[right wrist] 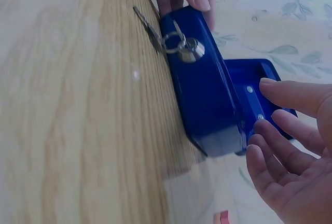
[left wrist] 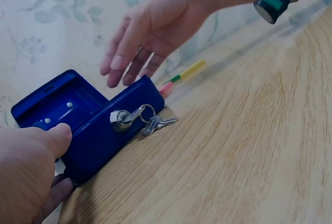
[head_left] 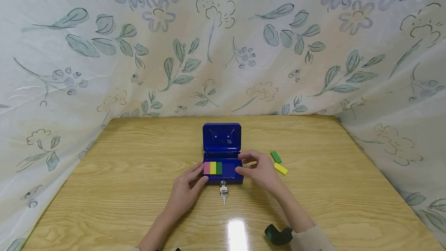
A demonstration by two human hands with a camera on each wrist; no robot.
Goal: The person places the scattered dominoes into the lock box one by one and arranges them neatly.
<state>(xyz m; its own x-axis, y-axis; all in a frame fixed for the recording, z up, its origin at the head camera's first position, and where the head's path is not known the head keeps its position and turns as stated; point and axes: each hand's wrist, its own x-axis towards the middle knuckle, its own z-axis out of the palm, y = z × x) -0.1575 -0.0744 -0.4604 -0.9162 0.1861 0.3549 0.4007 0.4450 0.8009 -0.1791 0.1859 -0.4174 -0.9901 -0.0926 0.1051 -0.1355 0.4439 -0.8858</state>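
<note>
- I see the blue box (head_left: 230, 169) on the table (head_left: 139, 158), between the two hands, its long axis running from the left hand to the right one
- Its lock (head_left: 223, 183) faces back to the wearer, and the raised lid (head_left: 221, 136) stands at the far side, beyond the fingertips
- The left hand (head_left: 187, 189) grips the left end of the box, with the thumb at the near corner
- The right hand (head_left: 261, 168) is at the right end, thumb and fingers apart and holding nothing; if it touches the rim, I cannot tell
- Just beside the left fingertips, inside the box, I see a pink block (head_left: 207, 168), a yellow block (head_left: 213, 168) and a green block (head_left: 218, 168), side by side, their longer visible sides pointing away from the wearer; box walls hide them in both wrist views
- To the right of the right hand, a loose green block (head_left: 276, 157) and a loose yellow block (head_left: 280, 169) lie slantwise, nearly end to end
- The left wrist view gives me also a loose pink block (left wrist: 166, 88) near the right hand, which the head view hides
- The keys (head_left: 224, 196) point to the wearer, between the hands; any writing on them is too small for me
</note>
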